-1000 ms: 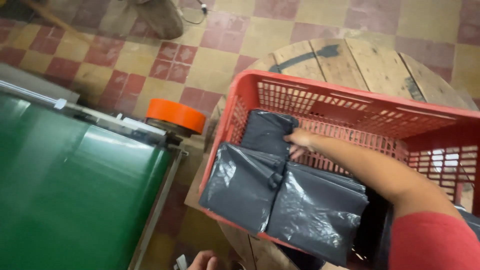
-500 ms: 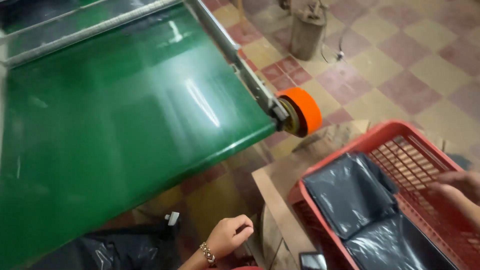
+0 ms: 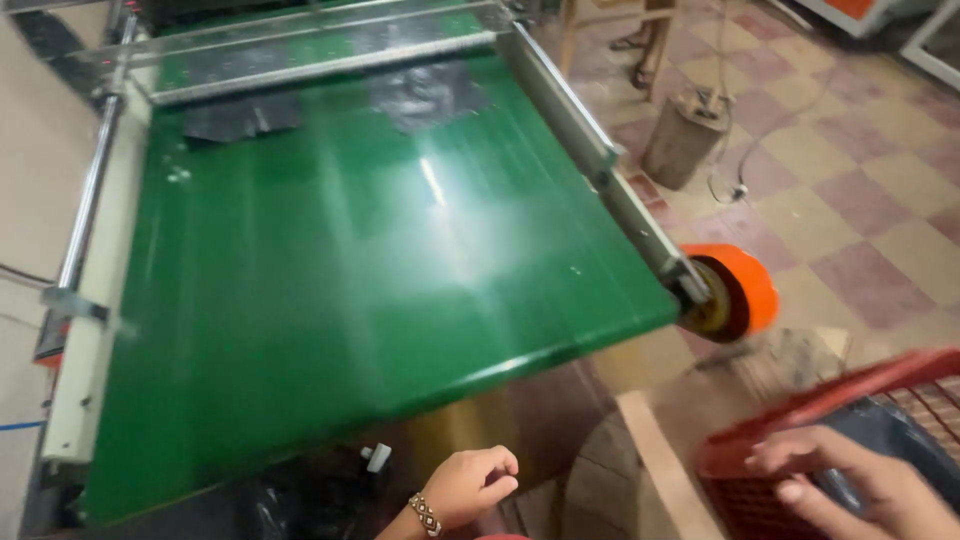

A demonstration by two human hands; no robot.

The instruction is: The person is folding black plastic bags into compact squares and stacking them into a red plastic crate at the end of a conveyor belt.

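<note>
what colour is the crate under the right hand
Red, a plastic mesh crate, under the right hand; head view.
</note>
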